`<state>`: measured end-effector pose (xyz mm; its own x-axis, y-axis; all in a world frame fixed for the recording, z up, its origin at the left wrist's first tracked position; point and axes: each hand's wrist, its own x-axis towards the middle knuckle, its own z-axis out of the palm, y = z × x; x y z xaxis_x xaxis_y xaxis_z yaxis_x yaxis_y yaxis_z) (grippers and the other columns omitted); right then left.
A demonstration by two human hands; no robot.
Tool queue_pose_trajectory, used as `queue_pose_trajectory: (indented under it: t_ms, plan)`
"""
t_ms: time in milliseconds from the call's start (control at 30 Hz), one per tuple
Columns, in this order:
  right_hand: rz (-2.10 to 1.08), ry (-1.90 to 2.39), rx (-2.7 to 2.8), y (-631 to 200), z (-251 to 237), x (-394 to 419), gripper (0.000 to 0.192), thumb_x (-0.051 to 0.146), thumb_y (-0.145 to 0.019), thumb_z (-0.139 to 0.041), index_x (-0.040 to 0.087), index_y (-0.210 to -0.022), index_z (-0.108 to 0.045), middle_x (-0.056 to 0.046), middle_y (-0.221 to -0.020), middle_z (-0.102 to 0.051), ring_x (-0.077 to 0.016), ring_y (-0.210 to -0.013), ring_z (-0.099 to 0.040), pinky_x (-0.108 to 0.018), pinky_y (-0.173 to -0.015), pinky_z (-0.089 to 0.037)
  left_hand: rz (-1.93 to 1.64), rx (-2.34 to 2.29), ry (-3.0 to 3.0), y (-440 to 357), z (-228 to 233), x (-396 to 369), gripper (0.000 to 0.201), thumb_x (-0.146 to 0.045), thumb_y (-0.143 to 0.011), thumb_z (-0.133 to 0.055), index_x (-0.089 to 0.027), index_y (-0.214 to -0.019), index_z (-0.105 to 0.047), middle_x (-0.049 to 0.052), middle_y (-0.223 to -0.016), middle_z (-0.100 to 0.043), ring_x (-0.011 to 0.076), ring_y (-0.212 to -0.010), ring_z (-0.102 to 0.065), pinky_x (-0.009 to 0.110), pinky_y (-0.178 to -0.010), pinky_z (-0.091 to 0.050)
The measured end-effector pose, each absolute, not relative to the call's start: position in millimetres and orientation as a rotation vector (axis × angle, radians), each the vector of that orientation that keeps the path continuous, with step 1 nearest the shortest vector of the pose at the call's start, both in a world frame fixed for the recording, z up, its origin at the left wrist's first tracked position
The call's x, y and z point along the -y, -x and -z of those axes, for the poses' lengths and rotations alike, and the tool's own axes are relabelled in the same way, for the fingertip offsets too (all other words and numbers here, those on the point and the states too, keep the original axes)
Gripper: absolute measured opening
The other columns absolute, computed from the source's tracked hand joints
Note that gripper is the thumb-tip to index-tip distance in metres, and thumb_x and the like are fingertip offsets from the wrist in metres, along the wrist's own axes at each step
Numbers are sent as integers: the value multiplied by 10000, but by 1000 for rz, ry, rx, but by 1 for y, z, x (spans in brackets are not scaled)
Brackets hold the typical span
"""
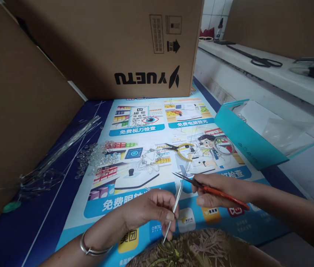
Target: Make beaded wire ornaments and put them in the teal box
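A thin bundle of silvery wires (177, 202) is pinched between the thumb and fingers of my left hand (159, 209). Its far ends fan out up the mat. My right hand (212, 189) grips orange-handled pliers (223, 194), whose slim dark jaws reach to the wires; whether they touch them I cannot tell. Beyond my hands lie yellow-handled pliers (183, 151) and a loose cluster of beaded wire (149, 159). Clear beads (97, 157) are heaped to the left, with more wire lengths (68, 148) at the far left.
A large cardboard box (103, 44) rises at the back, and a cardboard panel (15, 122) at the left. An open turquoise box (251, 137) with plastic bags stands right, near a wire coil (224, 145). Black scissors (259, 61) rest on the ledge. A printed mat (157, 178) covers the table.
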<state>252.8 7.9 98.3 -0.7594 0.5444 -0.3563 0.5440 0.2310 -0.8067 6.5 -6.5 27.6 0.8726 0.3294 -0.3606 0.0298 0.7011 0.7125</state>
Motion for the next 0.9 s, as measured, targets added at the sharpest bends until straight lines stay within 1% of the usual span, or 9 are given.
queue_pose_trajectory:
  t_ms: [300,400,467,567,667,767,833,900]
  plan:
    - [-1774,1131,2281,-256,-100,-4,370,461,-846,-414,152,-1042,-466,-26,-818,-504,-113,-682,-457,-222,-584,-398,-205,-478,-771,-5,-26,7,129,-203,-722,-633,-119,-813,-600,51,-683,-676,147,-547,-630,251,-540,-465]
    - [-1749,1143,2304,-258,-98,-4,373,467,-845,-413,147,-1029,-468,-29,-822,-511,-114,-689,-464,-227,-607,-408,-211,-483,-785,-6,-25,7,114,-183,-729,-625,-117,-816,-594,51,-688,-674,143,-549,-629,244,-535,-460]
    - [-1676,1147,2373,-260,-96,-5,368,475,-844,-411,147,-1000,-471,-30,-813,-522,-114,-680,-469,-229,-605,-407,-225,-491,-814,-6,-24,7,108,-181,-737,-620,-117,-818,-586,53,-690,-670,143,-553,-627,241,-531,-454]
    - [-1449,1240,2536,-263,-91,-4,366,498,-830,-421,159,-956,-481,-26,-776,-547,-121,-639,-482,-229,-563,-385,-342,-531,-941,-3,-26,4,108,-212,-774,-590,-125,-833,-569,53,-700,-660,147,-590,-616,268,-565,-464]
    - [-994,1555,2688,-266,-81,-2,386,505,-813,-435,170,-992,-497,-60,-793,-574,-171,-661,-516,-255,-540,-373,-527,-672,-1252,7,-34,-2,119,-244,-827,-527,-130,-818,-563,56,-756,-648,134,-666,-584,270,-634,-452]
    - [-505,1703,2778,-270,-66,-3,366,418,-814,-446,175,-1084,-491,-117,-941,-572,-252,-830,-537,-320,-627,-407,-635,-941,-1623,18,-43,-8,167,-261,-861,-462,-146,-798,-566,47,-811,-634,134,-732,-564,258,-673,-429]
    - [-345,1642,2858,-273,-57,-5,386,356,-794,-471,179,-1137,-477,-134,-1028,-550,-277,-918,-521,-356,-701,-412,-653,-1159,-1862,24,-44,-11,157,-264,-861,-454,-165,-832,-573,38,-825,-634,146,-748,-568,264,-681,-426]
    - [-264,1554,2940,-275,-54,-6,430,337,-773,-495,185,-1174,-467,-139,-1040,-547,-281,-932,-521,-371,-731,-409,-620,-1317,-2080,27,-41,-13,154,-254,-855,-452,-183,-910,-579,42,-876,-644,168,-786,-580,282,-699,-432]
